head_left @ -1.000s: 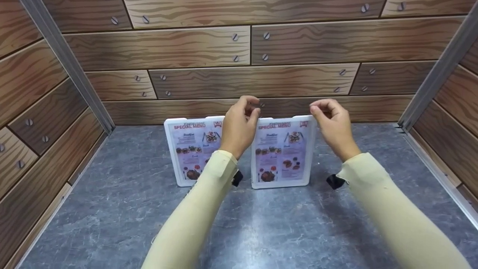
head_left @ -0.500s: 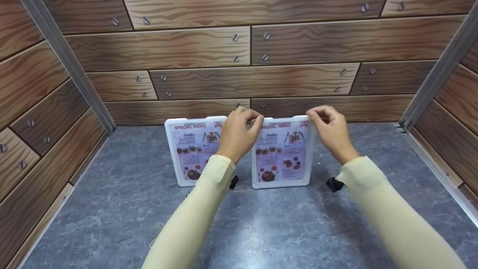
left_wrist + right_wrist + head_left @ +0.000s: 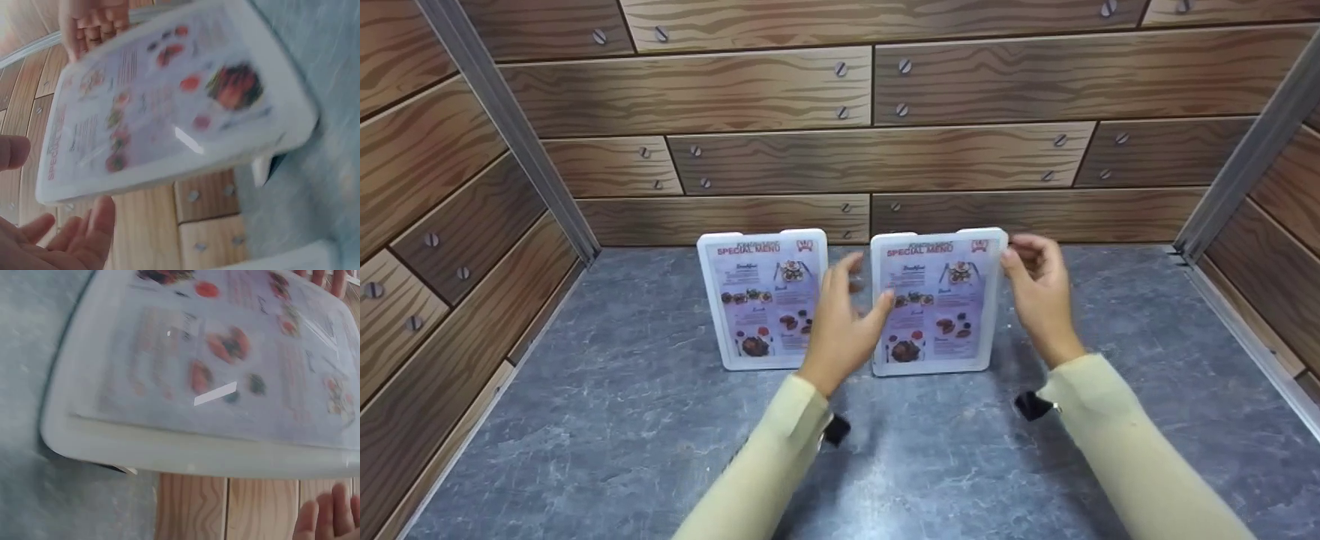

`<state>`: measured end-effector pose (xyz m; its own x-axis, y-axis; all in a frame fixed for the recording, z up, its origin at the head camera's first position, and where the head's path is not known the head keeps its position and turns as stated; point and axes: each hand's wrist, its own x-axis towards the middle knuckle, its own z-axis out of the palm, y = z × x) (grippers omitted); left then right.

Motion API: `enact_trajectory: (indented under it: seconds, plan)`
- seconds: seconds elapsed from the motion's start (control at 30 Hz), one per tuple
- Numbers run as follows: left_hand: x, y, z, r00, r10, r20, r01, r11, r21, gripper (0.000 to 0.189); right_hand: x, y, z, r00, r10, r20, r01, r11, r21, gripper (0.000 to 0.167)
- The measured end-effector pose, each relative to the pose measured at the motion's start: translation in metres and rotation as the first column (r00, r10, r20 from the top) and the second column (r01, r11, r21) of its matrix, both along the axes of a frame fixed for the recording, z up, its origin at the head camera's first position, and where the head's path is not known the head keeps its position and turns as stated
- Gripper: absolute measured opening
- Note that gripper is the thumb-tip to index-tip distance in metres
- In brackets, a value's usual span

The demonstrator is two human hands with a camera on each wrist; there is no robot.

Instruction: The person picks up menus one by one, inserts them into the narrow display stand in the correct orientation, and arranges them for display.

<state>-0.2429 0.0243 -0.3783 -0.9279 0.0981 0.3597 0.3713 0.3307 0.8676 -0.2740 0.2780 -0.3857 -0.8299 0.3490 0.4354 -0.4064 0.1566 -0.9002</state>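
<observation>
1. Brown wood-grain planks (image 3: 780, 90) dotted with printed screw heads line the back wall and both sides.
2. Grey metal posts (image 3: 502, 120) stand in the two back corners.
3. A grey marbled floor (image 3: 930, 465) spreads below, under soft, even light.

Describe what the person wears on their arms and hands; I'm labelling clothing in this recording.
Both arms are covered by close-fitting, pale cream long sleeves reaching the wrists. The left hand and right hand are bare, with no gloves, rings or watch visible. A small black device sits under each wrist, at the cuff. No markings show on the sleeves.
</observation>
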Motion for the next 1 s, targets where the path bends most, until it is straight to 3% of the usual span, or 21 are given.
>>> enact_trajectory:
  seconds: [0.17, 0.37, 0.77, 1.0]
  plan:
    - [0.022, -0.002, -0.023, 0.983, -0.065, 0.172, 0.060, 0.998, 0.035, 0.073, 0.020, -0.009, -0.014, 0.993, -0.116, 0.036, 0.111, 0.988, 0.105, 0.028]
    - [0.037, -0.002, -0.034, 0.964, -0.117, 0.238, 0.120, 0.993, 0.005, 0.083, 0.037, -0.027, -0.020, 0.991, -0.127, 0.042, 0.119, 0.980, 0.162, 0.035]
    - [0.031, 0.011, -0.037, 0.968, -0.127, 0.219, 0.130, 0.992, 0.001, 0.088, 0.040, -0.019, -0.023, 0.994, -0.103, 0.039, 0.097, 0.986, 0.138, 0.043]
    - [0.021, 0.026, -0.038, 0.969, -0.120, 0.216, 0.127, 0.992, -0.017, 0.090, 0.035, -0.007, -0.024, 0.987, -0.142, 0.075, 0.132, 0.983, 0.125, 0.044]
